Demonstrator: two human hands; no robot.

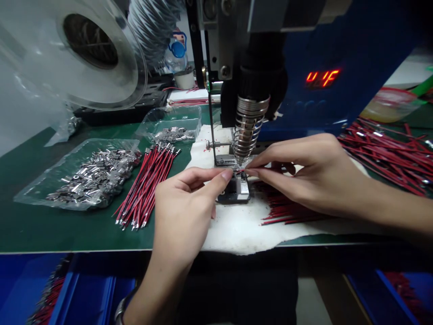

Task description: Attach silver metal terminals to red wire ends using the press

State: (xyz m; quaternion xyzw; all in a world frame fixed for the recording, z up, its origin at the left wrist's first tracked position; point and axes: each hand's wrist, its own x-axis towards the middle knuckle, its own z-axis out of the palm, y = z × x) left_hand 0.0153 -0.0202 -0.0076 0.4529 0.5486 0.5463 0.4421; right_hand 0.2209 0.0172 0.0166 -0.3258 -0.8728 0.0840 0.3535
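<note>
Just below the middle of the frame, both hands meet over a white cloth (237, 230) spread on a green mat (67, 230). The left hand (184, 212) comes up from the bottom edge with its other fingers curled and its forefinger stretched out, the tip resting on the top of a small metal block (234, 190); whether it nips anything under that tip cannot be told. The right hand (304, 174) reaches in from the right and pinches a short red wire (241, 171) between thumb and forefinger. The wire's end lies between the two fingertips, on the block and right under a coiled spring (249, 126) that hangs from the dark machine above.

More red wires (287, 214) lie on the cloth under the right wrist. Left of the left hand sits a bundle (147, 189) of red wires, then a clear bag (88, 178) of metal terminals; a second bag (172, 131) lies behind them. A big heap (389, 153) of wires fills the right side. A clear reel (91, 49) stands at upper left, and a red display (323, 77) glows on the blue housing at upper right.

Bare mat runs along the near edge at lower left, in front of the bag and the bundle. Blue bins (88, 298) sit below that edge.
</note>
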